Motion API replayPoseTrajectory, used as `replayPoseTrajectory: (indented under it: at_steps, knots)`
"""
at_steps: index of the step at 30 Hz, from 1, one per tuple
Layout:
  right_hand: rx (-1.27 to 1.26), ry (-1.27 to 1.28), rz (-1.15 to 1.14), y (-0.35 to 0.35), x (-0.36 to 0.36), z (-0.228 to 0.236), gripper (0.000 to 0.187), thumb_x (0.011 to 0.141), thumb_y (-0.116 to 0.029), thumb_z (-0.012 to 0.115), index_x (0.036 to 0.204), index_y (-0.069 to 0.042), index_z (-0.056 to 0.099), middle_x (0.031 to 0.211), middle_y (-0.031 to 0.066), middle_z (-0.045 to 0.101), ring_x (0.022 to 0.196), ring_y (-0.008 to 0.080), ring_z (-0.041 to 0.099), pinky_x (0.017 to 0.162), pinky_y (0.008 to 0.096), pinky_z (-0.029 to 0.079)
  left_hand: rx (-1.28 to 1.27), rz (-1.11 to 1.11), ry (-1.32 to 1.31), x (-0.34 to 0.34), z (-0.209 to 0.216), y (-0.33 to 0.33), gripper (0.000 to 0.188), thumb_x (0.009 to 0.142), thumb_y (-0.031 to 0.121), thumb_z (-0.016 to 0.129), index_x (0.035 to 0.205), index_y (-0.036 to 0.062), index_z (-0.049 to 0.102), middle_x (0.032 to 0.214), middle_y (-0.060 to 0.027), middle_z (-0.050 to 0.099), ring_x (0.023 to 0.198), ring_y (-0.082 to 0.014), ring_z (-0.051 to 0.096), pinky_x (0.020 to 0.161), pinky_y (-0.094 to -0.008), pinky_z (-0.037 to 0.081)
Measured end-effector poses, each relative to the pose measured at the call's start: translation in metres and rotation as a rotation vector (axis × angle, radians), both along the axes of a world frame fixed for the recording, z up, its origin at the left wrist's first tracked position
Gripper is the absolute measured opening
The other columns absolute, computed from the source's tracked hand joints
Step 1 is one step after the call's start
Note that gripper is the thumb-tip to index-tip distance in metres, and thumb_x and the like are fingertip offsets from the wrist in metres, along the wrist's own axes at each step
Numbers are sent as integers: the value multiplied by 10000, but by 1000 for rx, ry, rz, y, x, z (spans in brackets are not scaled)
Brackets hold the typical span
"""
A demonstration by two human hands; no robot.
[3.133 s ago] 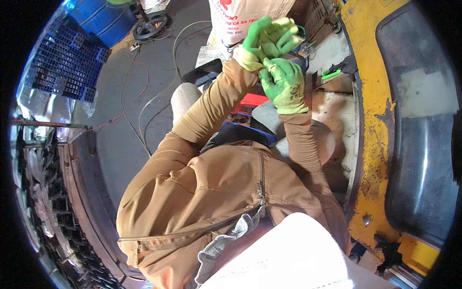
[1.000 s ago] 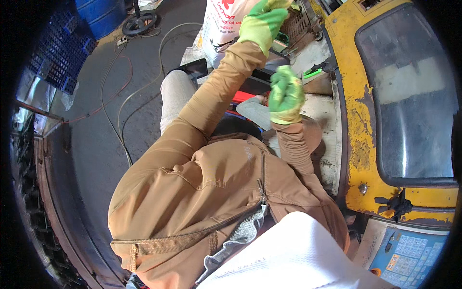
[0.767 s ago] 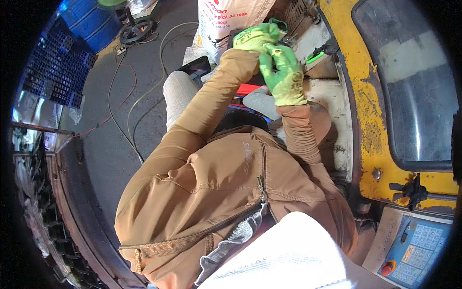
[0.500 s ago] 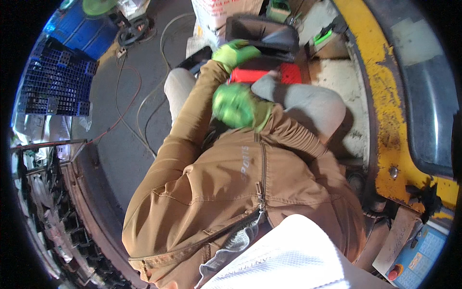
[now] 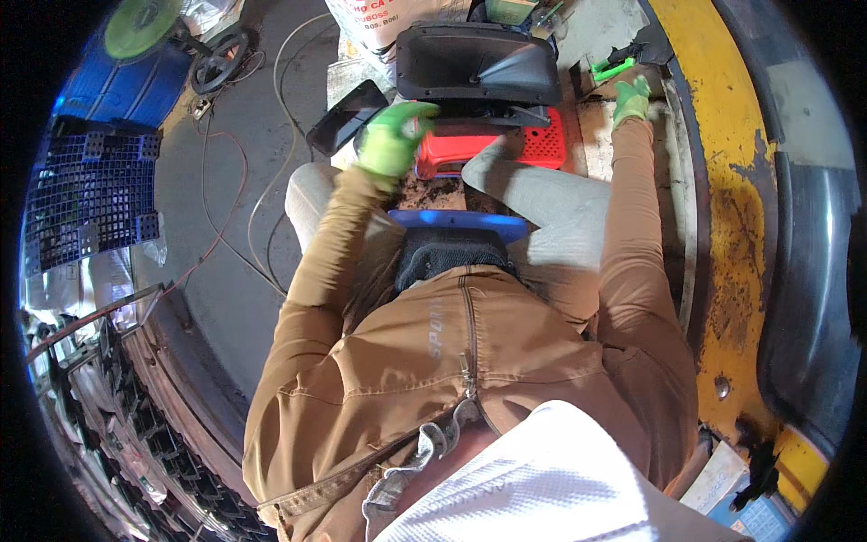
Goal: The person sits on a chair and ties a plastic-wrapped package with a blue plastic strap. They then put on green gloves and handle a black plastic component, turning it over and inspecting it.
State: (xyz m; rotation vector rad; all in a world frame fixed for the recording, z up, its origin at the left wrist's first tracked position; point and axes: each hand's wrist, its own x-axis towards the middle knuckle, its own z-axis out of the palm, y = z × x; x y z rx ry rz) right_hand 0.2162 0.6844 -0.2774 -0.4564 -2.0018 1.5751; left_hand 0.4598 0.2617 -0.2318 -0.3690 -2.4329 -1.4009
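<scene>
My left hand [image 5: 394,140], in a green glove, hovers beside the left end of a red plastic piece [image 5: 442,155] with a perforated right end. Its fingers are curled in; whatever they hold is too small or hidden to name. Just beyond lies a black plastic housing [image 5: 479,63] with a deep hollow. A flat black panel [image 5: 348,117] leans to the left of that hand. My right arm stretches far forward to the right. The gloved right hand [image 5: 630,101] has its fingers apart, close to a bright green-handled tool [image 5: 614,69], with nothing visible in its grasp.
A blue plastic edge [image 5: 456,221] crosses between my thighs. A white printed sack [image 5: 379,23] stands behind the housing. Worn yellow metal framing [image 5: 722,226] borders my right. Cables [image 5: 262,208] run over the floor at left, near a blue plastic pallet [image 5: 90,190].
My right hand has moved from near my chest out to the far right, by the green-handled tool. The left hand has come back and left from the housing, its fingers curling.
</scene>
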Motion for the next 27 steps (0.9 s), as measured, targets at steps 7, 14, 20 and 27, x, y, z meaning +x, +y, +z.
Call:
replayPoseTrajectory:
  at_steps: [7,14,20,27]
  knots:
    - [136,-95,332,-13,-4,40,147,777,-35,586,910,-30,523,759,33,581,672,137,569,582,290,452,-844,-3,-134,-98,-24,92,363,797,238,526,1137,112,529,1166,-115,564,1071,-318,529,915,-445,397]
    - [627,-322,80,12,4,29,424,749,-344,580,1001,-5,536,875,208,625,734,409,597,648,435,466,-988,-13,-66,-125,-7,90,216,845,216,466,1016,125,563,990,-125,613,885,-312,620,729,-443,500]
    - [18,-505,291,-10,106,75,330,797,-332,581,994,-71,536,700,49,554,526,197,523,467,362,437,-407,68,32,-121,91,30,244,830,293,577,960,99,648,806,-163,637,728,-263,629,675,-352,487]
    - [-446,-143,668,-96,253,139,213,879,-183,565,1055,-68,537,712,-28,495,519,61,449,460,208,424,70,-222,61,-16,159,-53,244,950,130,438,1113,-1,564,1027,-65,614,897,-128,590,793,-257,481]
